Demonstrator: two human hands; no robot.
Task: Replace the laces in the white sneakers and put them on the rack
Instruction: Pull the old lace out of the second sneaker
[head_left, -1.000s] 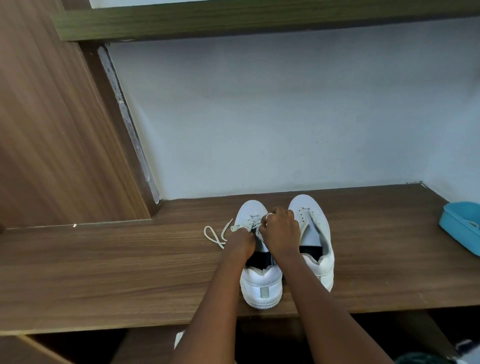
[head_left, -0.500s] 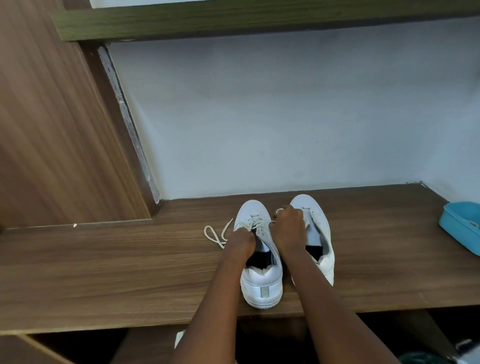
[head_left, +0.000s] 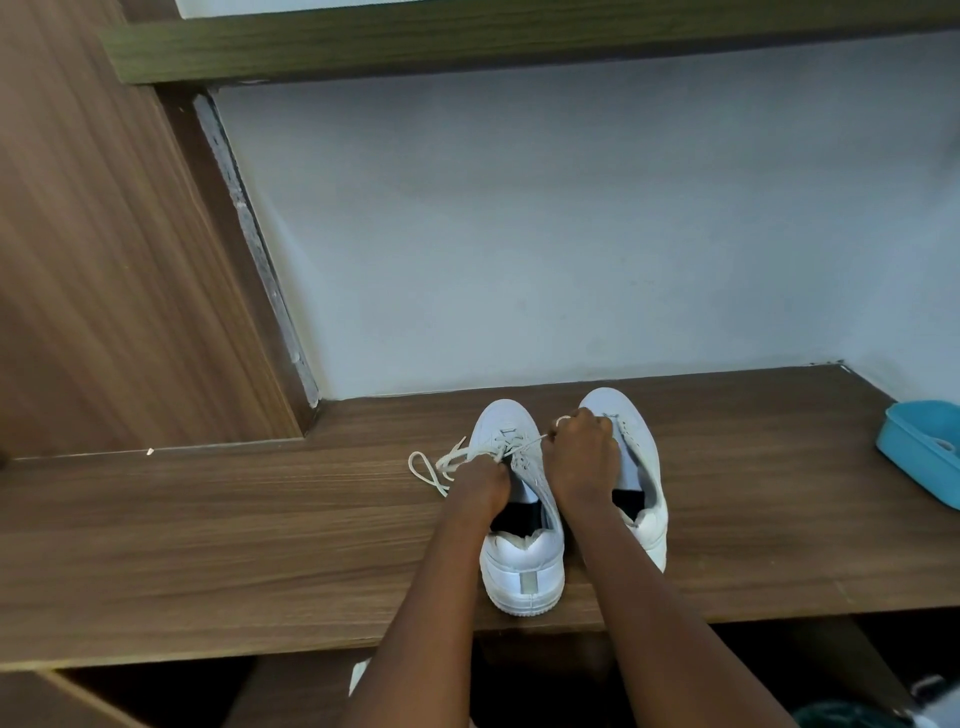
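Note:
Two white sneakers stand side by side on the wooden shelf, toes toward the wall. The left sneaker is partly laced near the toe with a white lace, whose loose end loops out on the shelf to its left. My left hand rests on that sneaker's left side and pinches the lace at the eyelets. My right hand is over the gap between the shoes and grips the lace's other end, pulled taut to the right. The right sneaker shows no lace and is partly hidden behind my right hand.
A blue plastic tub sits at the shelf's right end. A white wall closes the back and a wooden panel the left. Another shelf board runs overhead. Dark space lies under the shelf's front edge.
My right hand has moved right, from over the left sneaker to over the gap, drawing the lace taut. My left hand has stayed at the left sneaker's side.

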